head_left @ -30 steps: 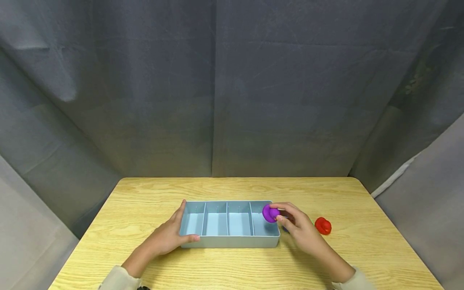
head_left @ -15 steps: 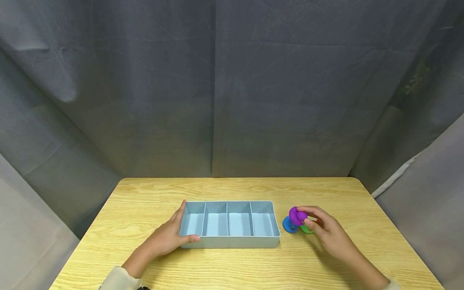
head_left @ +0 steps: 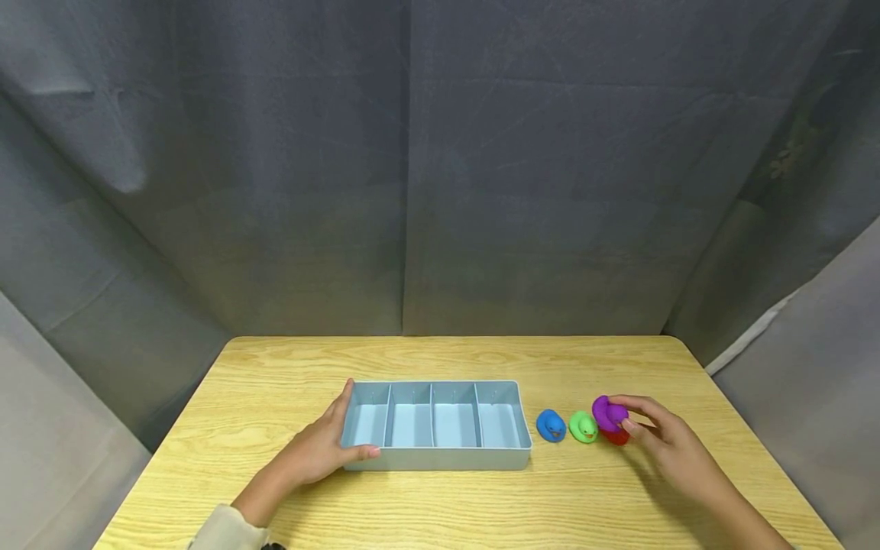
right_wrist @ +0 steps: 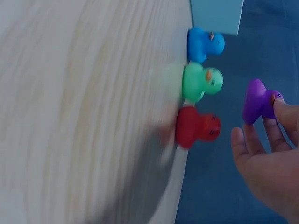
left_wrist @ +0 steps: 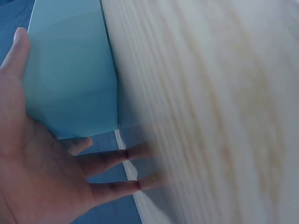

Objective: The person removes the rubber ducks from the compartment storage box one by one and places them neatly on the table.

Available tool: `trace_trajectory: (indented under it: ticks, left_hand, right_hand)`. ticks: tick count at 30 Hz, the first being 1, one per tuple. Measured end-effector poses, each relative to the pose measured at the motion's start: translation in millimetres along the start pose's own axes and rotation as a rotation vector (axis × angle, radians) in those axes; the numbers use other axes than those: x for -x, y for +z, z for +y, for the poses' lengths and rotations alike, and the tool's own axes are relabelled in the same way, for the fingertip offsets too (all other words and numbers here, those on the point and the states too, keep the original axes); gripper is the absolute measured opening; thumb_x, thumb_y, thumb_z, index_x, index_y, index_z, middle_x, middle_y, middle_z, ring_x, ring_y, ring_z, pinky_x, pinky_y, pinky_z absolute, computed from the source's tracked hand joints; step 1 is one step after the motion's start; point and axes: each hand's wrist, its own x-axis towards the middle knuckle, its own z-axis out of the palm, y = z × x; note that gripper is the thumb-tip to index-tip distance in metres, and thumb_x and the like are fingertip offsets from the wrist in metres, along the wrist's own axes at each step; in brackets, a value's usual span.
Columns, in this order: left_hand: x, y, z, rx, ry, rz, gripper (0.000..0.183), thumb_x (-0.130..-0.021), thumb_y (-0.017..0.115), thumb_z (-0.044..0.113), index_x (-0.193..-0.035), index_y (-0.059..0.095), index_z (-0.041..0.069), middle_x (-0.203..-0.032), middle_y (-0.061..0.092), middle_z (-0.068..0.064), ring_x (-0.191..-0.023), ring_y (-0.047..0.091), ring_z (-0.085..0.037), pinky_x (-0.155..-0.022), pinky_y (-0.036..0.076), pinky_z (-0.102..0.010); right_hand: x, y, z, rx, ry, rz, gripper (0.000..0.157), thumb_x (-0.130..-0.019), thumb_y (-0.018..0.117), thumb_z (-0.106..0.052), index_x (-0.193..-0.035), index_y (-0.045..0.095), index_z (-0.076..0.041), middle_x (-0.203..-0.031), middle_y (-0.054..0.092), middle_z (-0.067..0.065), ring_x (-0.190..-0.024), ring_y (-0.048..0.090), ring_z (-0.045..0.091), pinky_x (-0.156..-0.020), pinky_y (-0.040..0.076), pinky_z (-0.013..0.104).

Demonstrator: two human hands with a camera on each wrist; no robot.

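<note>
A pale blue box [head_left: 436,458] with several compartments stands on the table. My left hand [head_left: 318,451] holds its left end, thumb along the front wall and fingers reaching to the back corner. In the left wrist view, other fingertips [left_wrist: 149,179] touch the table. My right hand [head_left: 677,451] pinches a purple toy duck [head_left: 608,412] in the air. Below it a red duck [head_left: 616,438] is partly hidden in the head view; the right wrist view shows the red duck [right_wrist: 196,127] upright on the table, apart from the purple one.
A blue duck [head_left: 551,426] sits just right of the box, and a green duck [head_left: 583,427] stands between it and the red one. The three form a row on the wooden table [head_left: 440,512]. Grey curtains [head_left: 440,229] hang behind and at the sides.
My right hand has moved right with the purple duck, from over the box's right compartment, past the blue and green ducks, to above the red one. The left hand and box stay put.
</note>
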Motion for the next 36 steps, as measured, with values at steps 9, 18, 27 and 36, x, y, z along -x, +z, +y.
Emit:
trace_trajectory:
  ticks: [9,18,27,36]
  left_hand:
    - [-0.2,-0.9,2.0,0.001,-0.001,-0.011,0.124,-0.084,0.072,0.07,-0.166,-0.011,0.028,-0.171,0.011,-0.02,-0.14,0.045,-0.051,-0.108,0.042,-0.066]
    - [-0.2,-1.6,2.2,-0.005,-0.002,-0.005,0.124,-0.083,0.072,0.07,-0.166,-0.011,0.027,-0.17,0.012,-0.021,-0.138,0.046,-0.052,-0.108,0.042,-0.066]
    - [-0.6,-1.9,1.9,-0.002,0.0,-0.005,0.124,-0.083,0.072,0.07,-0.166,-0.011,0.028,-0.17,0.013,-0.021,-0.139,0.046,-0.051,-0.108,0.042,-0.066]
    - [0.8,-0.9,0.6,0.002,0.0,-0.01,0.124,-0.083,0.071,0.072,-0.166,-0.012,0.029,-0.17,0.012,-0.02,-0.138,0.047,-0.052,-0.107,0.042,-0.066]
  right_hand:
    - [12.0,-22.3,24.6,0.042,0.044,0.009,0.033,-0.106,0.056,-0.005,-0.139,0.06,-0.003,-0.136,0.063,0.0,-0.125,0.045,-0.018,-0.089,0.048,0.006]
    - [18.5,-32.8,45.9,0.055,0.049,0.026,0.032,-0.104,0.057,-0.001,-0.136,0.06,0.002,-0.13,0.062,-0.018,-0.121,0.047,-0.019,-0.091,0.045,0.003]
    - [21.3,-36.1,64.1,-0.009,0.034,0.031,0.03,-0.102,0.056,0.006,-0.132,0.058,0.012,-0.126,0.063,-0.023,-0.117,0.052,-0.016,-0.088,0.047,0.005]
    - [23.8,-35.3,74.6,-0.047,0.068,-0.039,0.03,-0.101,0.057,0.007,-0.13,0.055,0.017,-0.122,0.066,-0.018,-0.11,0.06,-0.012,-0.085,0.05,0.008]
